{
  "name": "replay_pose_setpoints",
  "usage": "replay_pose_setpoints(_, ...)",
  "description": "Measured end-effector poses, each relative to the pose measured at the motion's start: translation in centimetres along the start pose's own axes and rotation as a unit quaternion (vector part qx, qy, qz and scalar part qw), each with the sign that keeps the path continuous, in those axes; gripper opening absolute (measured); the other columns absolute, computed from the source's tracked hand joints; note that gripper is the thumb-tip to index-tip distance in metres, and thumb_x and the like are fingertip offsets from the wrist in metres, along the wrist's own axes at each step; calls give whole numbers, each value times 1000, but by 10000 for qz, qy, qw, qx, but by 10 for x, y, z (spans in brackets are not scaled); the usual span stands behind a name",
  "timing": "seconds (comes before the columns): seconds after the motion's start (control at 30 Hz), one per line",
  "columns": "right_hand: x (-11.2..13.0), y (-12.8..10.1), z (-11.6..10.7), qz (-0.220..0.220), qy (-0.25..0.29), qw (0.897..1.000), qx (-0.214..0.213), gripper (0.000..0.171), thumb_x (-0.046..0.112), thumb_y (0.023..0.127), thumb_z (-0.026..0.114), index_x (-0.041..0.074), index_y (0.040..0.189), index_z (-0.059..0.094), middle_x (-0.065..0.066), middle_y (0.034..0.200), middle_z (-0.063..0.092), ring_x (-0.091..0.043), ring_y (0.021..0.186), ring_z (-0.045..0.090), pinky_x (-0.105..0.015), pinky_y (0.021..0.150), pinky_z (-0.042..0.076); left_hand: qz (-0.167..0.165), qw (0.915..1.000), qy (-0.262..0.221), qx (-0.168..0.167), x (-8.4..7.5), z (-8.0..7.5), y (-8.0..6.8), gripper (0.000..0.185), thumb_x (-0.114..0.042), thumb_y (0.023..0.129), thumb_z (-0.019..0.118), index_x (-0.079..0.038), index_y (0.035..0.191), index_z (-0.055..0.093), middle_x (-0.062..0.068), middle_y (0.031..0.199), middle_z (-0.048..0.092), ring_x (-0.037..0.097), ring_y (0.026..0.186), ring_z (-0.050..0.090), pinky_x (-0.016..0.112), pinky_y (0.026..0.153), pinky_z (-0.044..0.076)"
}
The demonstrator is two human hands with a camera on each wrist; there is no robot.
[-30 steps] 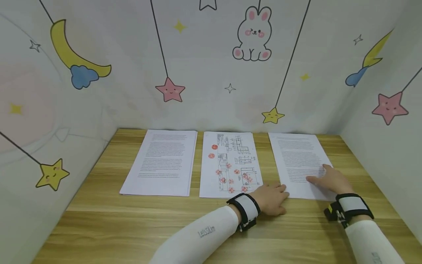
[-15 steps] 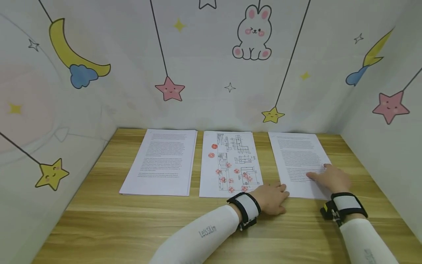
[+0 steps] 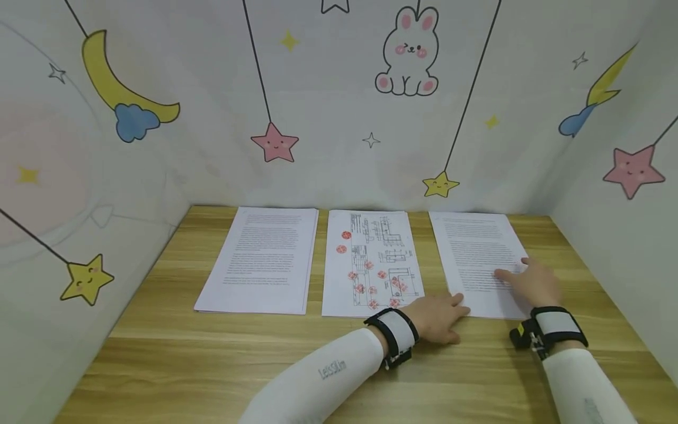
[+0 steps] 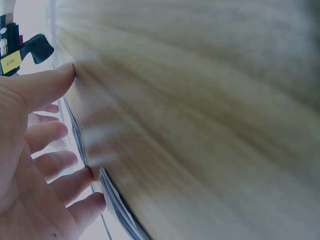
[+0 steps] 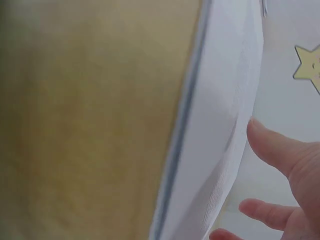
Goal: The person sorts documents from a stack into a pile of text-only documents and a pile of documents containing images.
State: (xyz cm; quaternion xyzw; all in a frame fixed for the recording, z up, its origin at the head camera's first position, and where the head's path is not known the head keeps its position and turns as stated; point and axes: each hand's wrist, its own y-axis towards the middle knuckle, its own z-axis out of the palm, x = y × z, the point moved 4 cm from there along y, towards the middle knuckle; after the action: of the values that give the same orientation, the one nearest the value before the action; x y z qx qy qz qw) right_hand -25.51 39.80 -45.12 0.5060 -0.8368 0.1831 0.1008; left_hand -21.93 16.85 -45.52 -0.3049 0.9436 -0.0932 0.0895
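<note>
Three stacks of white paper lie in a row at the table's far edge. My left hand (image 3: 436,318) rests with spread, straight fingers at the near left corner of the right paper stack (image 3: 477,247), between it and the middle paper stack (image 3: 339,288), whose near right corner it partly covers. My right hand (image 3: 537,285) lies over the right stack's near right side, its thumb on the printed text and its other fingers towards the right edge. Loosely extended fingers (image 5: 270,212) show beside the sheets in the right wrist view. The middle stack's top sheet bears line drawings and red stamps.
A third, text-printed paper stack (image 3: 265,259) lies at the left. Behind the wood-grain table (image 3: 212,365) stands a white wall (image 3: 339,176) with printed stars, a moon and a rabbit. Side walls border the table on the left and right.
My right forearm and wrist have swung a little to the left, and the right paper stack has shifted slightly left towards my left hand. The left hand has hardly moved.
</note>
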Motion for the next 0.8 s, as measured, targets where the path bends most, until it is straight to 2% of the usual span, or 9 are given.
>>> replay_pose_setpoints(0.1, -5, 4, -5, 192, 200, 9996, -6, 87, 47, 93, 61, -15, 146, 30, -44, 146, 32, -61, 131, 36, -66, 104, 40, 27, 10000, 38, 44, 0, 1, 1, 61, -53, 95, 56, -35, 151, 40, -10, 163, 30, 7, 151, 29, 21, 120, 28)
replay_pose_setpoints(0.43, -9, 7, -11, 333, -26, 9994, 59, 88, 40, 89, 67, -15, 146, 29, -44, 144, 34, -58, 125, 42, -61, 98, 44, 54, 9996, 265, 33, -1, 3, 4, 60, -56, 95, 55, -36, 150, 41, -12, 162, 32, 7, 151, 29, 20, 121, 26)
replay_pose_setpoints(0.6, -10, 10, -14, 324, -26, 9994, 153, 91, 42, 86, 70, -16, 145, 30, -44, 142, 36, -56, 123, 44, -61, 97, 44, 67, 9995, 316, 75, 0, 3, 5, 59, -57, 96, 54, -36, 150, 41, -12, 162, 32, 8, 151, 29, 20, 120, 27)
replay_pose_setpoints(0.8, -16, 19, -14, 436, 172, 9982, 373, 94, 43, 84, 72, -18, 142, 32, -44, 142, 36, -55, 122, 42, -63, 101, 42, 33, 9995, 289, 120, 0, 4, 6, 58, -56, 96, 54, -36, 149, 42, -13, 161, 33, 8, 151, 30, 20, 120, 28)
